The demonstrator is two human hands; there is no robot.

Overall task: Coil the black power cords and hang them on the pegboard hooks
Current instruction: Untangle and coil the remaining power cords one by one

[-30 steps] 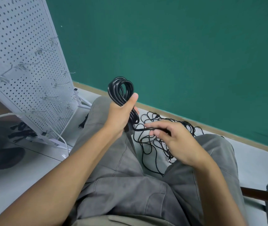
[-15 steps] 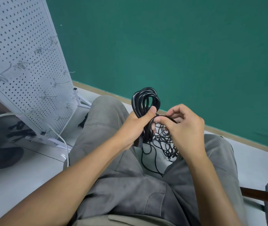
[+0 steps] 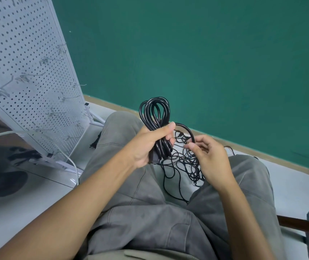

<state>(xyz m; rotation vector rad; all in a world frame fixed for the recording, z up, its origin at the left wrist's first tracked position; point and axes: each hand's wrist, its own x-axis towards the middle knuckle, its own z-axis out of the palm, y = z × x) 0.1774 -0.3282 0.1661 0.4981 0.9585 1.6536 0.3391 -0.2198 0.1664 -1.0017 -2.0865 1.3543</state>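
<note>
Your left hand (image 3: 148, 145) is clamped round the coiled power cord (image 3: 154, 119), keeping loops together above your lap. Your right hand (image 3: 209, 158) pinches the free strand to feed the next loop. Pegboard (image 3: 24, 76) stands left, hooks bare.

Two hands: left (image 3: 148, 145), right (image 3: 211, 160). One coiled black cord (image 3: 154, 117), one tangled cord heap (image 3: 182, 162) at twelve o'clock, one white pegboard (image 3: 24, 72) at ten o'clock.

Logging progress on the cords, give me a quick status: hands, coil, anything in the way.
Left hand grips coiled cord. Right hand pinches its free strand. Pegboard hooks bare. Tangled cords lie on the floor between the knees.
</note>
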